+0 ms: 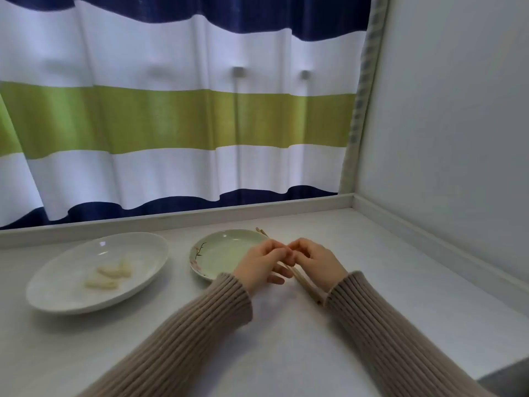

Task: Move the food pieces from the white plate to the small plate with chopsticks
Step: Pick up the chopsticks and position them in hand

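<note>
At about 9 o'clock from the middle of the pale grey table (286, 333) sits a large oval white ceramic plate (57, 293), holding a few pale, elongated food pieces (110, 275) clustered near its centre, some lying across each other. Bare plate surface rings them on all sides.

To the plate's 3 o'clock, apart from it with a strip of bare table between, is a small round pale-green plate (220, 250) with a pink blossom sprig painted along its left rim. Nothing lies in the visible part of it; its lower right edge is covered by the left hand (262, 266).

That hand, in a ribbed beige knit sleeve (183, 336), is curled with its fingertips pinched on a pair of light wooden chopsticks (303, 282). At its 3 o'clock the right hand (315, 260), in a matching sleeve, is likewise curled, and the fingertips of both hands meet over the sticks. The chopsticks run diagonally from 11 o'clock, where one end shows just past the green plate's far rim, down to 5 o'clock, ending beside the right cuff.

A raised white ledge (200, 216) borders the table at 12 o'clock, below a curtain with navy, white and green bands (171, 118). A plain white side wall (458, 138) closes the 3 o'clock edge. Bare tabletop lies at 6 o'clock between the forearms and at 3 o'clock beyond the right arm.
</note>
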The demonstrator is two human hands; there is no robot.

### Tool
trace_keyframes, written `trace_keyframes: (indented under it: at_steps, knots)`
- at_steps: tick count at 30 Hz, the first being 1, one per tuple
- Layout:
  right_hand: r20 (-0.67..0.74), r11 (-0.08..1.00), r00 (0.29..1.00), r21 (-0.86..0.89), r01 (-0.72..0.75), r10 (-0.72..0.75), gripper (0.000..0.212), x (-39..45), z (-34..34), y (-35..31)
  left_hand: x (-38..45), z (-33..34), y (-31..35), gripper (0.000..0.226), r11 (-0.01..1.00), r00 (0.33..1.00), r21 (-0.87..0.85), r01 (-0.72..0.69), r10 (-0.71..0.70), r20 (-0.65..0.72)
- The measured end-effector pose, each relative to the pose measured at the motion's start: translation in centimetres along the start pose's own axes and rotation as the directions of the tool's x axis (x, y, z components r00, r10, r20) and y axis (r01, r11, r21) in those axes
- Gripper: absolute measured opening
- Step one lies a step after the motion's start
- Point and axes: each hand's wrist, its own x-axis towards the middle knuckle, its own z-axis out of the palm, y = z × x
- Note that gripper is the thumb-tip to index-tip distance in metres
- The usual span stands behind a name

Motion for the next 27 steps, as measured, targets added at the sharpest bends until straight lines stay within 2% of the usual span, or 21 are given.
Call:
trace_keyframes:
  at_steps: [4, 5, 8, 12, 15, 21, 24, 27]
  knots:
    - [0.033, 0.943, 0.998, -0.331, -0.04, 0.054, 0.026, 0.2, 0.5, 1.2, -0.2, 0.0, -0.6, 0.014, 0.973, 0.999, 0.228, -0.034, 0.039, -0.018]
    - [0.038, 0.927, 0.997, -0.371, -0.049, 0.068, 0.03, 0.2, 0.5, 1.4, -0.3, 0.0, -0.8, 0.013, 0.945, 0.998, 0.321, -0.057, 0.064, -0.011]
    - [0.028, 0.88, 0.997, -0.472, -0.045, 0.066, 0.038, 0.1, 0.9, 1.2, -0.6, 0.1, -1.3, 0.014, 0.779, 0.985, 0.606, -0.162, 0.165, 0.052]
    - [0.056, 0.821, 0.996, -0.57, -0.022, 0.066, 0.037, 0.1, 1.5, 1.2, -0.9, 0.4, -1.7, 0.017, 0.668, 0.962, 0.697, -0.26, 0.239, 0.13]
    - [0.052, 0.833, 0.997, -0.553, -0.013, 0.05, 0.032, 0.2, 1.4, 1.2, -0.9, 0.4, -1.8, 0.017, 0.667, 0.958, 0.693, -0.272, 0.255, 0.13]
    - [-0.046, 0.881, 0.998, -0.47, -0.062, 0.045, 0.033, 0.2, 1.2, 1.2, -1.0, 0.5, -1.4, 0.012, 0.755, 0.971, 0.615, -0.228, 0.219, 0.092]
    - [-0.173, 0.914, 0.985, -0.4, -0.062, -0.009, 0.032, 0.4, 0.4, 1.0, -1.0, 0.3, -0.8, 0.013, 0.879, 0.989, 0.457, -0.137, 0.146, 0.017]
    - [-0.266, 0.947, 0.953, -0.316, 0.052, -0.141, 0.027, 0.2, 0.2, 0.3, -0.9, -0.1, 0.0, 0.013, 0.964, 0.995, 0.254, -0.076, 0.091, -0.049]
